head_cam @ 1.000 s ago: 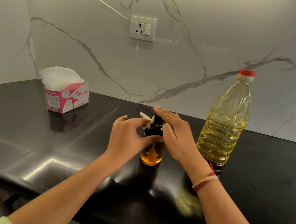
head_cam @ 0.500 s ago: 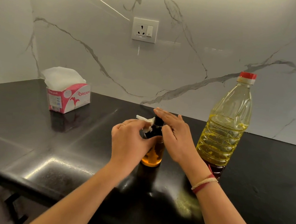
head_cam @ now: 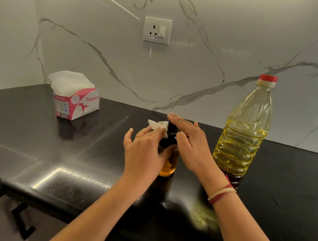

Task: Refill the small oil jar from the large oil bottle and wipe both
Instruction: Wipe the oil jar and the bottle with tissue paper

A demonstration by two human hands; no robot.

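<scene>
Here: two oil containers, one tissue box, one loose tissue, two hands. Small oil jar (head_cam: 168, 160) upright at centre of counter (head_cam: 34, 136), amber oil in lower part, dark pump top. Large oil bottle (head_cam: 245, 133) upright just right of it, red cap on, yellow oil past half. Left hand (head_cam: 145, 150) holds tissue (head_cam: 156, 125) against jar neck, thumb on jar's near side. Right hand (head_cam: 189, 143) flat, fingers straight, touching pump top. Tissue box (head_cam: 75, 101) far left, well apart, white tissues heaped above rim. Jar well back from near counter edge.
</scene>
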